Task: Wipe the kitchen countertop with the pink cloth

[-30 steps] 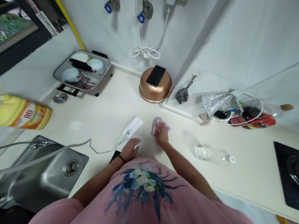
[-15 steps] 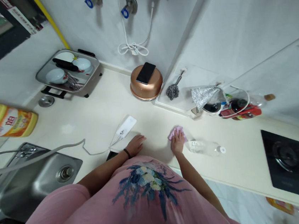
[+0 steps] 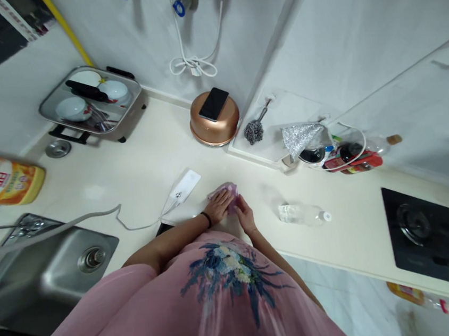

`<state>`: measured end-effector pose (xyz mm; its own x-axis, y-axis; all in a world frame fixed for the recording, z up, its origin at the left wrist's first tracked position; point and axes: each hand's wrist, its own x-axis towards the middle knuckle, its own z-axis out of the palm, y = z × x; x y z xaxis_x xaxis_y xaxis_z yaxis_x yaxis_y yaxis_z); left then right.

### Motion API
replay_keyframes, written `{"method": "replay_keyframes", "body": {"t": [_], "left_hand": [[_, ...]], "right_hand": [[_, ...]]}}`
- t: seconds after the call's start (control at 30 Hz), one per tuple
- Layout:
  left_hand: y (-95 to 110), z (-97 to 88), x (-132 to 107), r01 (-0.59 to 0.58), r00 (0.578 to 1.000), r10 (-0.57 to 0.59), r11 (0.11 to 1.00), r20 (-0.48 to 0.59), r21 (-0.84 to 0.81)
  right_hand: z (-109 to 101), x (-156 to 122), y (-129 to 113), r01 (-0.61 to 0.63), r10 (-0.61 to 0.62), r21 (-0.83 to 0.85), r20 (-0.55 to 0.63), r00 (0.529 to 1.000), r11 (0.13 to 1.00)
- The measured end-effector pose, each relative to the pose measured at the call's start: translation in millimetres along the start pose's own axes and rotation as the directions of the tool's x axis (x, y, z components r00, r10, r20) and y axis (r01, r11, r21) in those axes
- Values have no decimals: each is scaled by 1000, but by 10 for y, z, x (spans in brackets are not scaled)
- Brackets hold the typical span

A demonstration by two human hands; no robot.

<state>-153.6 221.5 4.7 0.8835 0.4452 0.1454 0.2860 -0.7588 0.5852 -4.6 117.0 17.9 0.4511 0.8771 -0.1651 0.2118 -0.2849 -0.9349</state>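
Left hand (image 3: 219,206) and right hand (image 3: 244,214) meet on a pink cloth (image 3: 227,192), fingers loosely curled, pressing it to the countertop (image 3: 136,166).

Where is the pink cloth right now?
The pink cloth lies on the counter right in front of the person, under the left hand and right hand, just right of the white power strip.

Small pink cloth (image 3: 226,192), crumpled, lies flat on the worktop (image 3: 136,166) near its front edge, mostly covered
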Motion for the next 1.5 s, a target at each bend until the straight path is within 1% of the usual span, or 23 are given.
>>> {"method": "replay_keyframes", "body": {"t": [0.07,0.1,0.13,0.2,0.23,0.3,0.33,0.4,0.47,0.57,0.67,0.7,0.77,0.83,0.87,0.9,0.97,1.07,1.13,1.2,1.3,1.4,1.5], "left_hand": [[37,25,72,56,998,-57,997,22,52],[54,24,109,79,996,-81,994,31,75],[68,16,141,92,995,-96,991,40,96],[80,-10,177,93,993,-102,987,60,134],[77,-23,175,92,993,-103,984,64,155],[55,-47,124,109,991,-122,973,54,201],[38,-58,78,124,990,-137,966,41,225],[0,-84,-37,154,986,-164,951,14,267],[-35,-120,-155,182,982,-189,937,-6,297],[-66,-191,-285,227,972,-233,918,-21,324],[-64,-253,-342,252,965,-261,908,-19,335],[-58,-267,-348,257,964,-267,906,-18,336],[-45,-284,-347,268,960,-279,902,-17,339],[-32,-289,-339,274,958,-287,898,-12,344],[-27,-290,-334,276,957,-291,897,-11,346],[-22,-291,-331,279,956,-294,896,-11,346],[-14,-294,-326,283,955,-298,896,-10,343],[-6,-308,-323,286,953,-304,896,-1,341],[0,-321,-322,287,951,-309,895,10,341],[7,-332,-320,293,949,-316,894,15,340],[18,-340,-318,301,946,-325,893,15,335],[29,-333,-315,311,942,-336,891,20,329],[43,-312,-297,336,933,-359,886,13,321]], "right_hand": [[-228,-195,77,-89,102,131,-99,990,987],[-360,-312,138,-144,172,172,-162,972,974],[-504,-432,210,-199,244,197,-239,940,960],[-826,-655,364,-288,347,199,-430,834,937],[-998,-743,434,-315,362,181,-530,767,932],[-1337,-850,526,-331,321,124,-689,649,936],[-1492,-865,540,-325,281,89,-739,612,942],[-1748,-823,503,-279,199,35,-785,587,960],[-1919,-705,406,-197,141,24,-783,605,980],[-2058,-476,241,-94,124,83,-758,641,992],[-2147,-306,111,-71,132,113,-733,668,991],[-2174,-273,73,-78,134,111,-702,699,991],[-2206,-235,-12,-118,158,107,-578,801,987],[-2176,-216,-112,-207,239,128,-361,901,970],[-2129,-209,-167,-269,297,144,-235,926,952],[-2060,-201,-223,-338,357,158,-108,928,928],[-1883,-186,-329,-477,459,158,138,878,865],[-1644,-172,-448,-615,521,82,450,725,784],[-1592,-182,-488,-642,520,30,558,646,766],[-1651,-215,-495,-632,517,11,564,644,775],[-1890,-299,-457,-593,524,-11,484,701,805],[-2192,-395,-385,-530,494,13,339,800,848],[-2447,-482,-289,-402,395,124,79,915,907]]}}
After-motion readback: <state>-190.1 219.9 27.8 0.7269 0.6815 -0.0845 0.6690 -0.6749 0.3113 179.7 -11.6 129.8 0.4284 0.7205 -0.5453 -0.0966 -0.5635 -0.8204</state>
